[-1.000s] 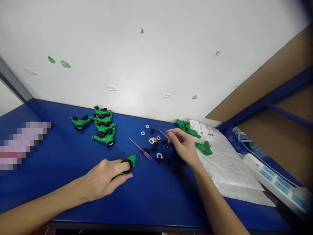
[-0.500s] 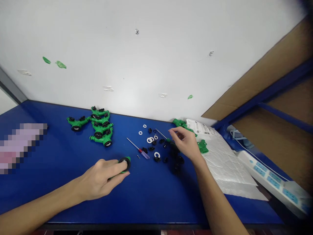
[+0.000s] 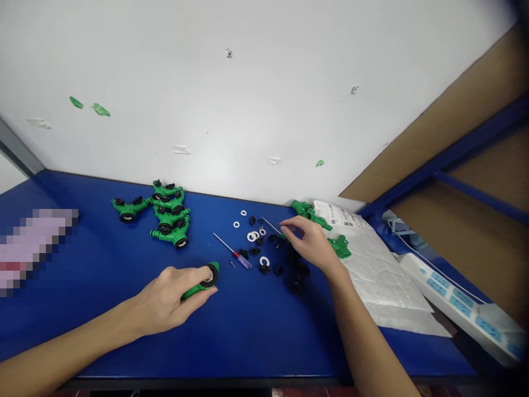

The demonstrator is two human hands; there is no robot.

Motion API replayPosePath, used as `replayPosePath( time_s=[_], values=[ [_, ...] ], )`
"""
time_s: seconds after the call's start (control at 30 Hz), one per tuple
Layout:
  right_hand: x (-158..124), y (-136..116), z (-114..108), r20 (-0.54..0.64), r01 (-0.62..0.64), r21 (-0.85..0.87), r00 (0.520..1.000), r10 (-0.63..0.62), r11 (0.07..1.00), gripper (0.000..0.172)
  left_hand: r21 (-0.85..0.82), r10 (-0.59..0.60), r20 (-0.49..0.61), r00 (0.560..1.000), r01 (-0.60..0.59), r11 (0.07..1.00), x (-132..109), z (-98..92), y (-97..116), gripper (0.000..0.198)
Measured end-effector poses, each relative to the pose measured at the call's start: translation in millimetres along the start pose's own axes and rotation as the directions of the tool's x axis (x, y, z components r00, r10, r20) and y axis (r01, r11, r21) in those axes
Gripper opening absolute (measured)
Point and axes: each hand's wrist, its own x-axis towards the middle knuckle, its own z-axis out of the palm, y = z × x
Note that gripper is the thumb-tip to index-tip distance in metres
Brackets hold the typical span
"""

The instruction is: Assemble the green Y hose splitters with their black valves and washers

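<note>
My left hand [image 3: 171, 295] is closed around a green Y-shaped hose splitter [image 3: 194, 289], whose black-ringed round opening faces up. A fingertip presses into that opening. My right hand [image 3: 308, 240] is over the small parts, fingers bent together at the metal shaft of a green-handled screwdriver [image 3: 271, 225]. Whatever is between those fingertips is too small to make out, and the handle is mostly hidden under the hand. Between my hands lie a purple-handled screwdriver [image 3: 242, 259], a small screw [image 3: 232, 264], white washers [image 3: 264, 261] and black plastic pieces [image 3: 255, 251].
Several green splitters with black valves [image 3: 171, 212] are grouped at the back left. Bare green splitter bodies [image 3: 339, 246] rest by a white padded mailer [image 3: 384, 281] on the right. A power strip [image 3: 458, 303] runs along the right side. A white wall [image 3: 248, 110] rises behind.
My right hand has shifted slightly left and down toward the screwdriver shaft. In my left hand the finger has pulled back a little, so more of the green splitter shows.
</note>
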Motion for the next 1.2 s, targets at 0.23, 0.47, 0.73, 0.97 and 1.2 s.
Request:
replayPosePath(
  time_s=[0.23, 0.47, 0.73, 0.97, 1.2],
  values=[
    [-0.1, -0.4, 3.5, 0.019, 0.029, 0.008, 0.999, -0.029, 1.000, 0.020, -0.006, 0.060, 0.029, 0.998, -0.060, 0.998, -0.3, 1.3, 3.7, 0.016],
    [-0.5, -4.6, 1.3, 0.038, 0.021, -0.003, 0.999, -0.021, 1.000, 0.020, 0.043, 0.040, 0.074, 0.996, -0.043, 0.998, -0.9, -2.0, 5.8, 0.008],
    [-1.0, -7.9, -0.4, 0.040, 0.034, -0.008, 0.999, -0.034, 0.999, 0.020, 0.049, 0.040, 0.140, 0.989, -0.047, 0.998, -1.1, -2.2, 6.4, 0.006],
    [-0.9, -9.4, -1.0, 0.058, 0.015, 0.001, 0.998, -0.015, 1.000, 0.020, 0.138, -0.157, 0.193, 0.969, 0.132, 0.982, -6.4, -5.0, 8.5, 0.006],
    [-5.4, -25.0, -6.9, 0.222, -0.002, 0.091, 0.975, -0.018, 0.996, 0.018, 0.015, -0.196, 0.196, 0.961, 0.197, 0.980, -7.7, -2.1, 1.8, 0.024]
  ],
)
